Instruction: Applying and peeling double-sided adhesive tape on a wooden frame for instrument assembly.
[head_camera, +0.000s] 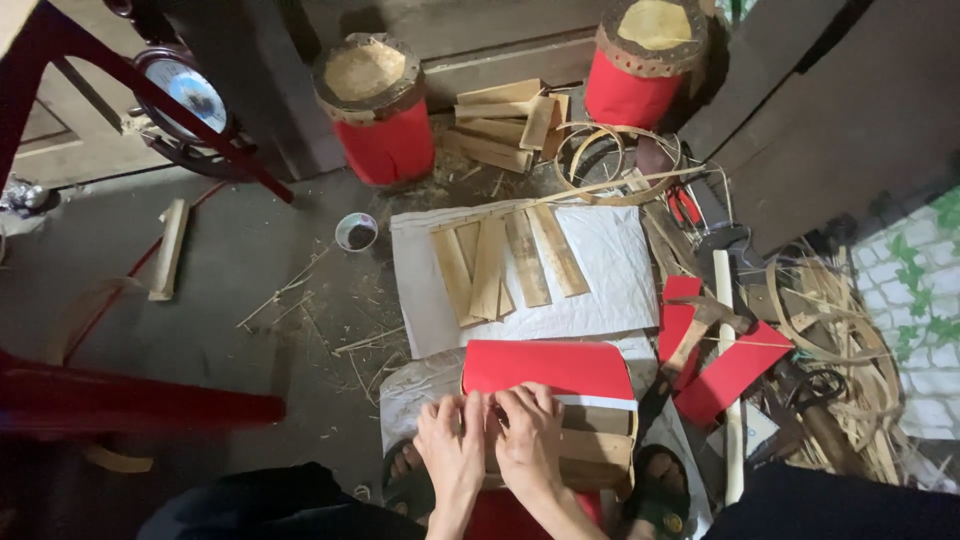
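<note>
Between the knees, left hand (452, 447) and right hand (530, 437) press flat, fingers together, on a red-papered wooden drum frame (548, 372); its lower part is hidden beneath them.

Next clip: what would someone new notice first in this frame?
Probably the red paper at bottom centre, wrapped over a drum frame of wood slats, with the left hand and right hand pressing side by side on its near edge. Next, two red drums standing at the top. Between them and the hands, flat wood slats lie on a white sheet.
</note>
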